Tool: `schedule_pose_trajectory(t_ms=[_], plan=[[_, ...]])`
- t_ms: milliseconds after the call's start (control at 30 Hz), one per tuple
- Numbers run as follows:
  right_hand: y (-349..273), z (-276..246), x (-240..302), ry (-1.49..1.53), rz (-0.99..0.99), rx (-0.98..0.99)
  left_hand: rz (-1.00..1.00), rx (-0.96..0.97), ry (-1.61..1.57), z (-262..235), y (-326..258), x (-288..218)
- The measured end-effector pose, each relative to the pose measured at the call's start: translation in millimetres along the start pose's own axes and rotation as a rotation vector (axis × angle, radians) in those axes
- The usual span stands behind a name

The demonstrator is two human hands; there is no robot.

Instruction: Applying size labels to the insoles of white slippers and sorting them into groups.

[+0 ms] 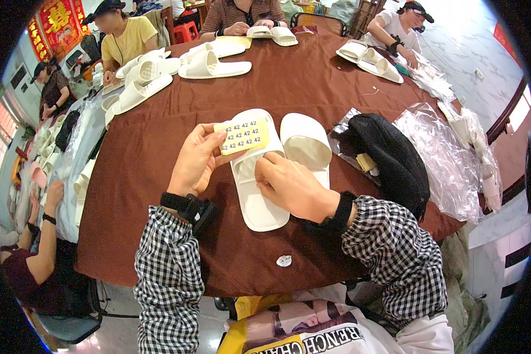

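Observation:
A pair of white slide slippers lies side by side on the brown tablecloth in front of me, the left slipper [264, 207] nearer than the right slipper [302, 133]. My left hand [196, 154] pinches a small yellow sticker sheet [243, 135] with rows of printed numbers and holds it above the left slipper's far end. My right hand [295, 187] is over that slipper by its strap, with fingers curled together. What those fingertips hold, if anything, is hidden behind the hand.
A black mesh cap [386, 156] and clear plastic bags [439, 153] lie to the right. A small round white sticker [284, 261] sits near the table's front edge. More white slippers [215, 66] are across the table, where several people work.

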State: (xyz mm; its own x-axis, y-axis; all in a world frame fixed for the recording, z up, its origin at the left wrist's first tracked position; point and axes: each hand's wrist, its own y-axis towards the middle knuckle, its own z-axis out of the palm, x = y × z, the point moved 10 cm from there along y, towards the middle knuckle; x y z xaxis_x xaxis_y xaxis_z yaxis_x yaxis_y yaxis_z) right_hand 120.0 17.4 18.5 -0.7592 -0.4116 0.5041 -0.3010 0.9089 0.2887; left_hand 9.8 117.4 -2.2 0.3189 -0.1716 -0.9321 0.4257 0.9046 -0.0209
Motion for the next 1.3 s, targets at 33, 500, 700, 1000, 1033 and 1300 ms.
schedule_pose_trajectory(t_ms=[33, 500, 700, 1000, 1033, 1300], plan=[[-0.2, -0.2, 0.2, 0.0, 0.0, -0.001, 0.0, 0.001, 0.001, 0.1, 0.6, 0.6], [-18.9, -0.7, 28.0, -0.307, -0.232, 0.108, -0.009, 0.01, 0.024, -0.6, 0.6, 5.0], [-39.6, -13.7, 37.2, -0.338, -0.35, 0.099, 0.007, 0.055, -0.012, -1.6, 0.6, 2.1], [-38.7, -14.0, 28.1, -0.224, -0.336, 0.093, 0.002, 0.03, -0.005, -0.2, 0.0, 1.5], [-37.8, -10.9, 28.0, -0.235, -0.311, 0.135, 0.0, 0.031, -0.005, 0.0, -0.5, 1.2], [-46.4, -15.2, 31.8, -0.272, -0.368, 0.056, -0.001, 0.029, 0.045, 1.6, 0.3, 3.5]])
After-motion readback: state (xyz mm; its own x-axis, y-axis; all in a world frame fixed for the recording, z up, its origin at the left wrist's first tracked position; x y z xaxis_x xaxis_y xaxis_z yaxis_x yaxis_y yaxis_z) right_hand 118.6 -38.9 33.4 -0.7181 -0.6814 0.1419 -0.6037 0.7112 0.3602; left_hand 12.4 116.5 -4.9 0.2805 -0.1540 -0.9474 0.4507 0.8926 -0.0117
